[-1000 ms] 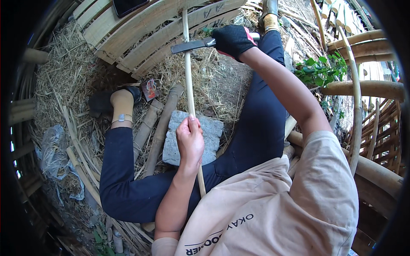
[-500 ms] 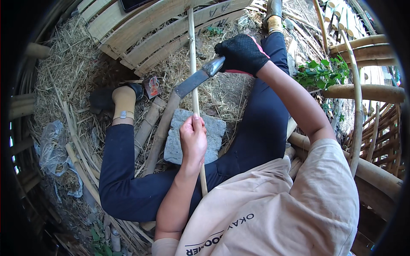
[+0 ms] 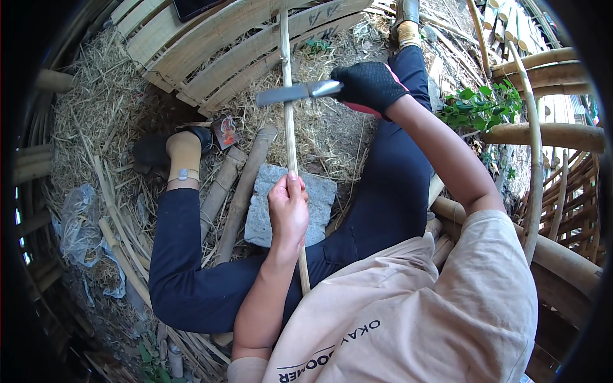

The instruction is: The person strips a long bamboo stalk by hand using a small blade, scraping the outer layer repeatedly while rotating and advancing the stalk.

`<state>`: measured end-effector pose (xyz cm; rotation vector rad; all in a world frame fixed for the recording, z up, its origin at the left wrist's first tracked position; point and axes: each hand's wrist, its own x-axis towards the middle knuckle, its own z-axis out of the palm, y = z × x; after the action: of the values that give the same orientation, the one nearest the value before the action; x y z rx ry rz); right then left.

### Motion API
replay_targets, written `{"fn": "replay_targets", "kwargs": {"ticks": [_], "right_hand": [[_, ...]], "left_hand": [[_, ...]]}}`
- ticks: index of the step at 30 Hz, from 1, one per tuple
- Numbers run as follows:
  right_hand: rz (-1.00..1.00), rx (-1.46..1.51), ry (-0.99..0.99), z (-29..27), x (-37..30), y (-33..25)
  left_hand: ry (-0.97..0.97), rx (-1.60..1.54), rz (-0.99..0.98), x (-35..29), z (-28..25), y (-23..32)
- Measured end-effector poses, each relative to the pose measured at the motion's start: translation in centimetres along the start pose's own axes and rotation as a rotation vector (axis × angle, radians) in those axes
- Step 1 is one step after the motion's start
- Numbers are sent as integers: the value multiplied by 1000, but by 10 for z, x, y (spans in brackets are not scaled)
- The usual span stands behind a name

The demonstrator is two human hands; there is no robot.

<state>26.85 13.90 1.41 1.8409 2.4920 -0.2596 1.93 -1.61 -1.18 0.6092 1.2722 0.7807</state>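
Note:
A long, thin bamboo strip runs from my lap away from me toward the slatted wood. My bare left hand is closed round its lower part, thumb lying along the top. In my right hand, which wears a black glove with a pink edge, is the handle of a broad-bladed knife. Its blade lies crosswise over the strip, well beyond my left hand; whether it touches cannot be made out. Beneath my left hand sits a grey stone block, between my legs.
A slatted wooden crate stands at the far left, with a dark flat device on it. Bamboo poles lie left of the block. Clear plastic lies further left. Green leaves and a bamboo frame are at the right.
The knife has moved further up the strip, away from my left hand, and its blade has swung from slanting to nearly level. My left hand and the strip stay almost in place.

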Motion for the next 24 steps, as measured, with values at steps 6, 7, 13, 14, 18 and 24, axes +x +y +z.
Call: {"fn": "replay_targets", "kwargs": {"ticks": [6, 7, 13, 14, 18, 24], "right_hand": [[-30, -29, 3, -16, 11, 10], [-137, -10, -48, -20, 7, 5], [-111, -7, 12, 1, -3, 3], [-76, 23, 54, 4, -5, 3], [-57, 119, 95, 20, -16, -4], [-39, 251, 5, 23, -45, -49]], "left_hand": [[25, 6, -9, 1, 1, -1], [20, 19, -1, 1, -1, -1], [4, -3, -17, 1, 1, 0], [-3, -15, -19, 1, 2, 1], [-28, -52, -41, 1, 0, 4], [-26, -95, -82, -2, -1, 10]]}}
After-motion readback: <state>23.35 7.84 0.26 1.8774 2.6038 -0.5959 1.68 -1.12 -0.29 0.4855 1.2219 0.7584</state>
